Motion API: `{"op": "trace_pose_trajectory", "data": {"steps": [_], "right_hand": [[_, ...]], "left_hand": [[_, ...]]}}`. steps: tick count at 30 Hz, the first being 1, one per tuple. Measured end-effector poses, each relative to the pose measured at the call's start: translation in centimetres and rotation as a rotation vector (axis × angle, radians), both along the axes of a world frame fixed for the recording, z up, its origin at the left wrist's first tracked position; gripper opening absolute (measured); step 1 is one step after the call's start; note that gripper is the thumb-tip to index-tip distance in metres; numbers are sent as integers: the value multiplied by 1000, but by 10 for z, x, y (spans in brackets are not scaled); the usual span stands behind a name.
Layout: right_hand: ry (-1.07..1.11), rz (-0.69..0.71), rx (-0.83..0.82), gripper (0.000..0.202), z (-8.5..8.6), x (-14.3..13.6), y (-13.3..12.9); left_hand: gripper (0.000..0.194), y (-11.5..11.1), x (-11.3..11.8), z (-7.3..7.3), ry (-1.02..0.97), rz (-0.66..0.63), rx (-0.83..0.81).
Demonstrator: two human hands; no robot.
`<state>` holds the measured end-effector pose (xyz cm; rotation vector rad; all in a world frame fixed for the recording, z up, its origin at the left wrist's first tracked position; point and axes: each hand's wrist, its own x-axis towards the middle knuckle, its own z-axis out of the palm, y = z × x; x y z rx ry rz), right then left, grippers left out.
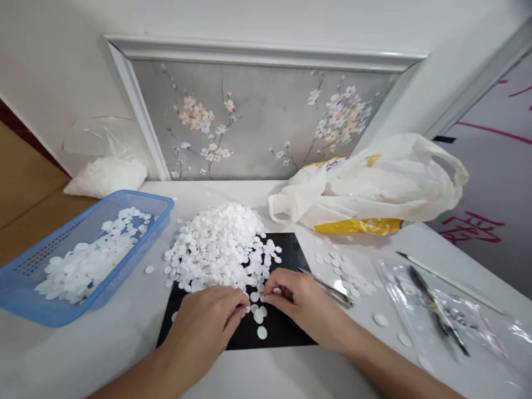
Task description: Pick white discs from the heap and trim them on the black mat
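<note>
A large heap of small white round discs [220, 238] lies on a black mat [286, 327], spilling over its left side. My left hand [210, 318] is at the heap's front edge, thumb and forefinger closed together at a white disc that shows only in part. Just to its right, my right hand [303, 302] pinches at another white disc among the loose ones; its other fingers curl inward. Between and below the fingertips lie several single discs [261, 332]. Metal tweezers [332, 291] rest beyond my right hand, partly hidden by it.
At left stands a blue plastic basket [166, 208] with more discs; behind it slumps a clear bag [108, 174] of white material. A white and yellow plastic bag [374, 188] lies at back right. Clear bags, a black pen [436, 307], a thin white stick [453, 282] and scattered discs are at right.
</note>
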<state>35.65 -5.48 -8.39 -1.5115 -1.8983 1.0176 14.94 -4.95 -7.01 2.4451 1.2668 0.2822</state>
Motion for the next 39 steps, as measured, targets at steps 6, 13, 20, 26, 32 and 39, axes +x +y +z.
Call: {"op": "trace_pose_trajectory", "data": {"steps": [6,13,20,26,32,39], "right_hand": [[-40,20,-181,8,7,12,-5],[115,44,-156,14,0,7,-5],[27,63,-93,9,6,-2,-5],[285,43,-372,10,5,10,-5],[168,120,-265,7,3,-3,-11],[26,153,-128,13,1,-10,-11]], "left_hand": [[17,-6,9,-9,87,-100,98],[16,-5,15,-11,118,-41,72],[13,-4,14,-13,-15,-45,32],[10,0,8,-4,-145,45,-127],[8,6,0,6,-643,196,-742],[8,5,-2,0,-796,156,-994]]}}
